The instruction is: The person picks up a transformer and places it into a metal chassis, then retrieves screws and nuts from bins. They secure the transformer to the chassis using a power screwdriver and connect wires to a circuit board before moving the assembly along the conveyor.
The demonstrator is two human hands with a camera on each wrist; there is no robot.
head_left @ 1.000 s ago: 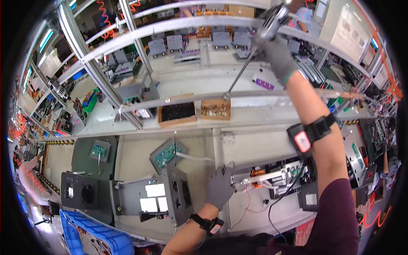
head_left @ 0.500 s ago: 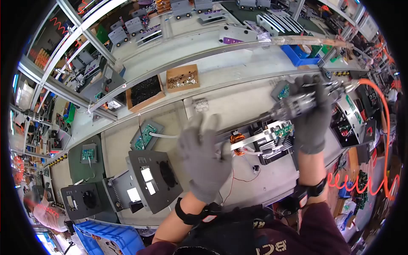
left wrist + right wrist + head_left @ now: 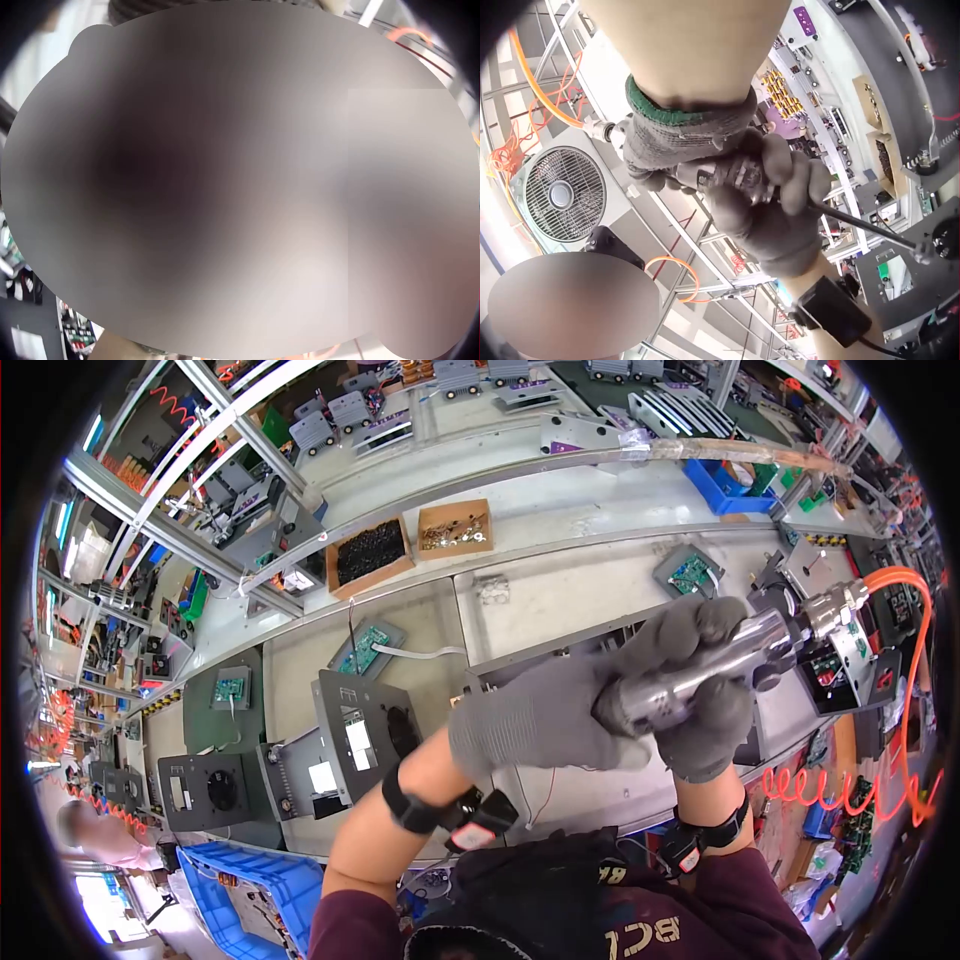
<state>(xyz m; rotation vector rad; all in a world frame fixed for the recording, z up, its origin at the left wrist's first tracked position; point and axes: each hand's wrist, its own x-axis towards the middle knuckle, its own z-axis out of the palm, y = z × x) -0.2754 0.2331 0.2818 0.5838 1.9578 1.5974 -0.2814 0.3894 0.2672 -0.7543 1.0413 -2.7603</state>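
Observation:
With gloved fingers, my right hand [image 3: 708, 735] grips the body of a silver air screwdriver [image 3: 745, 652]. An orange air hose [image 3: 900, 578] runs from its rear end. My left hand [image 3: 545, 710], also gloved, holds the front part of the tool, close against the right hand. In the right wrist view the long bit [image 3: 866, 223] sticks out past the left hand [image 3: 776, 236]. Beneath both hands in the head view lies a metal chassis [image 3: 600, 640], most of it hidden. A blur covers nearly all of the left wrist view.
Left on the bench stand a grey fan housing [image 3: 345, 780] and a green circuit board [image 3: 372, 645] with a ribbon cable. Two cardboard boxes, one of black screws [image 3: 370, 552] and one of metal pieces [image 3: 455, 530], sit behind. A blue crate [image 3: 240, 870] is at lower left.
The right hand has come down from high up with the screwdriver. The left hand has left the chassis, moved right and taken hold of the tool's front.

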